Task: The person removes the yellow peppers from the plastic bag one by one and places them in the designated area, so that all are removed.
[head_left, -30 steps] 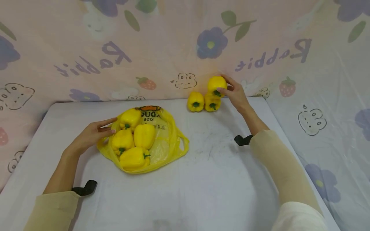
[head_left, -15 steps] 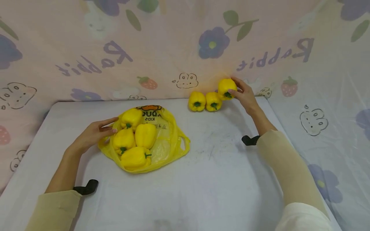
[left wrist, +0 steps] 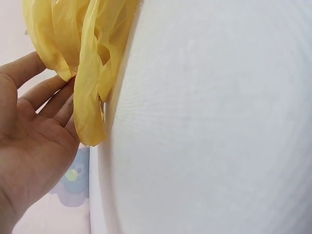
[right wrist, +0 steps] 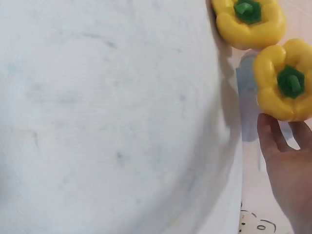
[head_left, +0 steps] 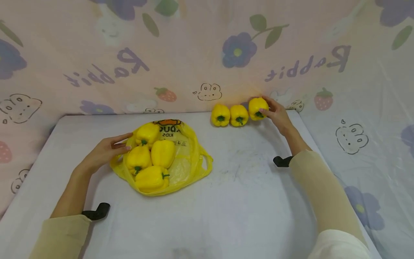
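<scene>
In the head view, my right hand holds a yellow bell pepper between thumb and fingers at the back right of the table. Its green stem faces me. Two more yellow bell peppers stand side by side to its left, the near neighbour close beside it and the other farther left. On the left, my left hand touches the rim of a yellow plastic bag with fingers extended. Several yellow bell peppers lie in the bag's mouth. The left wrist view shows the bag's folds at those fingers.
The white-covered table reaches back to a hanging cloth printed with rabbits and flowers, right behind the row of peppers. A loop handle of the bag spreads to the right. Dark wrist mounts stick out by both sleeves.
My right hand has carried its bell pepper rightward, then down toward the table at the end of the row. The left hand and bag stay in place.
</scene>
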`<state>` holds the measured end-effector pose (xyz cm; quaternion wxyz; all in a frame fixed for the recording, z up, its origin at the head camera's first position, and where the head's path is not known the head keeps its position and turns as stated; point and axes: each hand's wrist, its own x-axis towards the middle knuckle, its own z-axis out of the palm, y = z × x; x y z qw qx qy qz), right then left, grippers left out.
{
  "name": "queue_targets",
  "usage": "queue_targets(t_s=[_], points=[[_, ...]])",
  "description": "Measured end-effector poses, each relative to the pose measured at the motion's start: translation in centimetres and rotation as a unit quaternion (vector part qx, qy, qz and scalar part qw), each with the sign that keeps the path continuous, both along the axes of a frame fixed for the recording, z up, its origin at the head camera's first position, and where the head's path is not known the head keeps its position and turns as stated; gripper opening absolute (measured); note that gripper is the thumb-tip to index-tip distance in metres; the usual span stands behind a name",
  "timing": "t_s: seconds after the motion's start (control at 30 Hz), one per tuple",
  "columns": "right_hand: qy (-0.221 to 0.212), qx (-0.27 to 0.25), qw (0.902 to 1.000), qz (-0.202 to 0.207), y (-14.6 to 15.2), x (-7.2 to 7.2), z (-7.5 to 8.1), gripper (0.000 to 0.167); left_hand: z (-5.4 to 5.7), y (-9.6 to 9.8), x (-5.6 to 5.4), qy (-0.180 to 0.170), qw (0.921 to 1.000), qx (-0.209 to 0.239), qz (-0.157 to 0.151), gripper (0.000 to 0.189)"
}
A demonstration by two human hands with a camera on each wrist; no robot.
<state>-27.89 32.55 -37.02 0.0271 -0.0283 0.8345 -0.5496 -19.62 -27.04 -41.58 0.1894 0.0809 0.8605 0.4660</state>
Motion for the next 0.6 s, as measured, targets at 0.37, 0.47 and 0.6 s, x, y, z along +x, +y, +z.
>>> queue_targets(t_s=[0.37,0.47,0.6], points=[[-0.030,-0.006,0.9995,0.007,0.8,-0.3,-2.3,0.064,-0.2,-0.1,-0.1,-0.007,1.0000,0.002,0.006,0.069],[-0.042,-0.010,0.9991,0.003,0.8,-0.3,-2.8,0.065,-0.3,-0.1,-0.1,-0.008,1.0000,0.002,0.006,0.069],[-0.046,-0.015,0.9988,-0.002,0.9,-0.2,-3.0,0.065,-0.1,0.0,-0.1,-0.006,1.0000,0.001,0.005,0.069]])
